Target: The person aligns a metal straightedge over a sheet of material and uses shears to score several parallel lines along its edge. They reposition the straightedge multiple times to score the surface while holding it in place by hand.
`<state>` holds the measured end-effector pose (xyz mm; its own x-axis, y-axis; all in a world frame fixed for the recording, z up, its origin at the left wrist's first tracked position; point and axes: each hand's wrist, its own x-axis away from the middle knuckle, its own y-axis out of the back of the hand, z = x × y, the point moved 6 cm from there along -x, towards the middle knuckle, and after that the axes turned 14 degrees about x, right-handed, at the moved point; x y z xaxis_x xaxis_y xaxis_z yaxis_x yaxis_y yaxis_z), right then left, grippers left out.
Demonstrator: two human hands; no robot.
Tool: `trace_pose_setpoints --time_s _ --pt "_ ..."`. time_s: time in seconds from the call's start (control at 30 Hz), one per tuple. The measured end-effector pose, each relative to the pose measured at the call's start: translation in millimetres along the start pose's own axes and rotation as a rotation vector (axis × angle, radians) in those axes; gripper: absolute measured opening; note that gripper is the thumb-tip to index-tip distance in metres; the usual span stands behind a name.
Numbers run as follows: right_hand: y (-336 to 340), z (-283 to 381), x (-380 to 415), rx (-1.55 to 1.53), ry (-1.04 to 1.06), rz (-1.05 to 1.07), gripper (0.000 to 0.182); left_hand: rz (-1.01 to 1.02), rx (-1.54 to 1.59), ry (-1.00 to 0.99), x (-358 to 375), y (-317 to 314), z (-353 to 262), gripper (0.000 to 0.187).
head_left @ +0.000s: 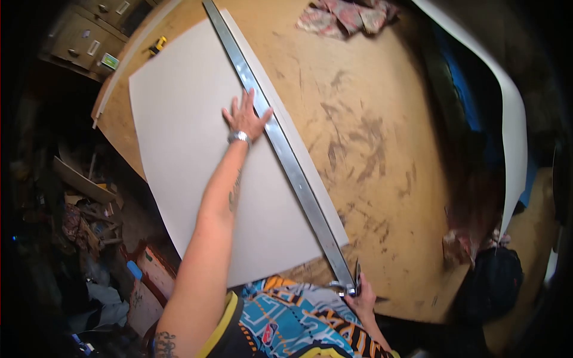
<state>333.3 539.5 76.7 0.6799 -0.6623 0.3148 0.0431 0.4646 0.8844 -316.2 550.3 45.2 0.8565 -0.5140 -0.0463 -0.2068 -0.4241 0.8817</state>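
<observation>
A large pale grey sheet (185,155) lies on the wooden table. Across it, near its right edge, runs a long metal straightedge (292,164) at a slant. My left hand (246,117), with a watch at the wrist, is spread with its fingers apart, resting on the sheet and on the straightedge's edge. At the straightedge's near end, my right hand (363,296) is closed around a small dark and metallic tool (351,289), whose exact shape is hard to make out. A thin dark point rises from it beside the straightedge.
The stained wooden table (382,131) extends to the right. A crumpled cloth (346,17) lies at its far side, and a yellow and black item (157,45) at the far left. Drawers (89,42) stand beyond. A dark bag (492,283) is at the right, under a curved white sheet (516,119).
</observation>
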Motion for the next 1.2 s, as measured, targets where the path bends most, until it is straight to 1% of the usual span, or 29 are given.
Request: trace_pose_setpoints --time_s 0.1,0.17,0.2,0.3,0.37,0.47,0.57,0.67,0.77,0.87,0.93,1.0,1.1,1.13,1.17,1.2 --pt "-1.0 3.5 -4.6 0.004 0.004 -0.015 0.092 0.004 -0.066 -0.001 -6.6 -13.7 14.6 0.092" --pt "3.4 4.7 2.7 -0.018 0.004 0.000 0.093 0.006 -0.084 -0.023 -1.9 -19.2 21.1 0.095" --pt "5.3 4.0 -2.6 -0.048 0.031 -0.008 0.094 -0.024 -0.086 -0.035 -9.2 -18.0 18.6 0.095" --pt "11.7 10.5 -5.2 -0.057 0.029 -0.066 0.094 -0.027 -0.125 -0.059 -11.4 -16.2 12.8 0.094" --pt "11.4 10.3 -3.3 -0.024 0.005 -0.042 0.095 -0.019 -0.187 -0.060 -9.7 -11.1 9.2 0.094" --pt "11.6 12.2 -3.3 -0.010 -0.015 -0.029 0.096 0.060 -0.245 -0.062 -12.3 -6.3 2.6 0.096" --pt "9.8 13.8 -1.5 0.006 -0.030 -0.030 0.096 0.090 -0.281 -0.065 -13.2 -1.6 -2.0 0.098" --pt "6.0 10.6 -1.4 0.003 -0.031 -0.031 0.095 0.176 -0.358 -0.090 -16.1 1.7 -6.1 0.099" --pt "8.4 9.0 -0.5 -0.022 -0.038 0.007 0.095 0.288 -0.362 -0.074 -24.1 13.6 -8.0 0.101" --pt "9.8 8.5 -4.9 -0.056 -0.058 0.046 0.094 0.431 -0.461 -0.052 -33.0 24.8 -15.9 0.105" --pt "11.0 6.2 -3.1 -0.098 -0.065 0.044 0.092 0.491 -0.418 -0.047 -36.2 37.3 -29.6 0.109" --pt "15.7 4.4 -5.3 -0.069 -0.102 0.000 0.091 0.553 -0.423 -0.049 -42.9 38.9 -33.9 0.108" --pt "33.1 1.4 -10.6 -0.062 -0.162 -0.075 0.088 0.493 -0.495 -0.078 -52.8 33.8 -33.4 0.114" --pt "41.6 0.6 -17.3 -0.064 -0.183 -0.105 0.087 0.510 -0.516 -0.067 -54.6 32.3 -35.7 0.117" --pt "53.6 2.2 -26.2 -0.060 -0.153 -0.186 0.083 0.528 -0.537 -0.056 -57.1 32.8 -39.0 0.121" --pt "65.5 4.4 -37.4 -0.088 -0.212 -0.181 0.081 0.546 -0.558 -0.041 -58.8 33.1 -39.5 0.124"
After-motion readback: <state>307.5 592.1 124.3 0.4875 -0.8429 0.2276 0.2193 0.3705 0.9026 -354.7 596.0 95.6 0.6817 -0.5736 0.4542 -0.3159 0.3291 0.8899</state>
